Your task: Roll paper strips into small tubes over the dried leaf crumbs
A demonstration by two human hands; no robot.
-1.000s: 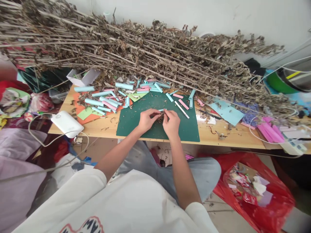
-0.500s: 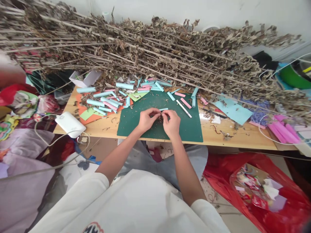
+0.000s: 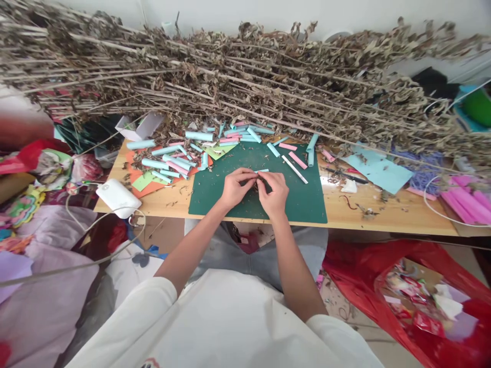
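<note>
My left hand (image 3: 238, 187) and my right hand (image 3: 274, 192) meet fingertip to fingertip over a dark green cutting mat (image 3: 215, 199). Both are closed in a pinch. What they hold between the fingertips is too small to make out. Dark crumbs of dried leaf show under and between the fingers. Just beyond the fingertips is a small light-blue paper tube (image 3: 262, 170), partly hidden by them; I cannot tell if it is touched. On the mat's right side lies a white stick (image 3: 294, 169), with pink paper tubes (image 3: 298, 160) beside it.
Dried leafy stalks (image 3: 215, 82) span the back of the wooden table (image 3: 383, 214). Blue tubes (image 3: 155, 163) are heaped at left, near a white power bank (image 3: 118, 198) with a cable. A blue paper sheet (image 3: 378, 166) lies right. A red bag (image 3: 353, 271) holds rubbish below.
The fingertips of my two hands have come closer together, closing over the dried leaf bits. The whole view has shifted slightly, so the table appears further right.
</note>
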